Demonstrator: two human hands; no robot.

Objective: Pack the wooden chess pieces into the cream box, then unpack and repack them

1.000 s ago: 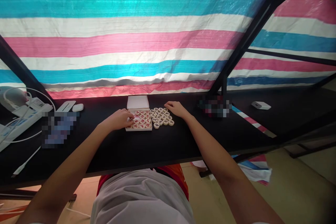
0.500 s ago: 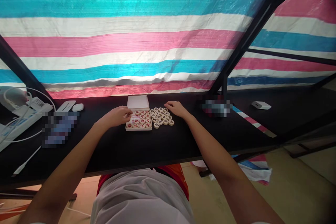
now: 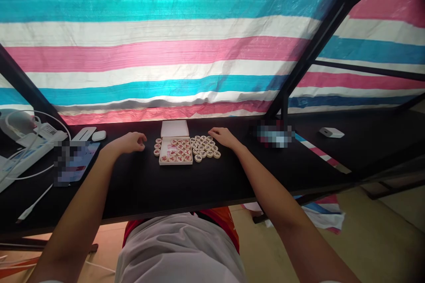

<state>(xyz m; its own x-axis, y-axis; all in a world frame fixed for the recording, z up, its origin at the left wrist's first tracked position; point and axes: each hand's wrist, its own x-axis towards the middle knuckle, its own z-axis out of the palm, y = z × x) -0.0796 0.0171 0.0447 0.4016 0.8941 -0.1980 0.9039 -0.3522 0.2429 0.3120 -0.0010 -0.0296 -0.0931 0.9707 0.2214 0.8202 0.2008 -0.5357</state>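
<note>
A white box point(image 3: 175, 163) holds several round xiangqi pieces point(image 3: 180, 152) with red characters. Its upper left part shows bare bottom with a pinkish print. Just left of the box stand 3 red-marked pieces point(image 3: 157, 146) in a column. My left hand point(image 3: 133, 142) is farther left, apart from them, its fingers curled together. A small reddish spot shows at its fingertips, too small to name. To the right of the box, several black-marked pieces point(image 3: 203, 147) lie packed in rows. My right hand point(image 3: 222, 136) rests at their far right corner, fingers loosely stretched out.
Behind the box lies a white lid point(image 3: 174, 128). Left on the black table point(image 3: 142, 190) are a phone point(image 3: 78, 163), a white case point(image 3: 98, 135), a power strip point(image 3: 49, 135) and a cable point(image 3: 35, 203). On the right are a blurred item point(image 3: 274, 136) and a white plug point(image 3: 331, 132).
My left hand has moved left, away from the box's left edge, uncovering the column of red-marked pieces there. My right hand has stayed in place.
</note>
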